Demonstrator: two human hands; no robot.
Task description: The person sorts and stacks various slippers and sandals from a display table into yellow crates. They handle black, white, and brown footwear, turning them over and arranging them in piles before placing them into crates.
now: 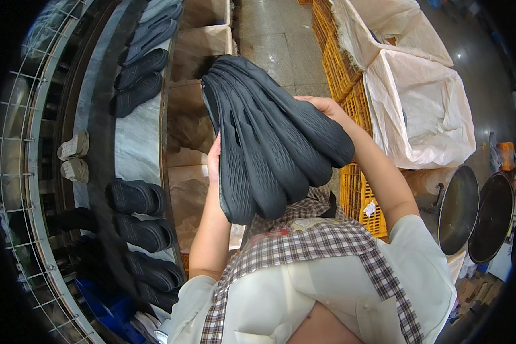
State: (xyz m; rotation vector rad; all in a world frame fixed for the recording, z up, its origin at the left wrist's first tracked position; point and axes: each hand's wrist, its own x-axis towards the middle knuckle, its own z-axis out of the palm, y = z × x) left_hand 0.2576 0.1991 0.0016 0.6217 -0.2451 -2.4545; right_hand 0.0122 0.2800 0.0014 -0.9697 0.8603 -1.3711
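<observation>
In the head view, a fanned stack of black slippers is held up between both hands. The left hand presses its left edge, fingers hidden behind; the right hand curls over the upper right side, gripping it above the yellow crates.

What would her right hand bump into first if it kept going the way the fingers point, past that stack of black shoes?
The right hand lies on the fanned stack of black slippers, fingers pointing up-left. Beyond them, probably the brown cardboard boxes, though these seem to sit lower down, so depth is unclear.
</observation>
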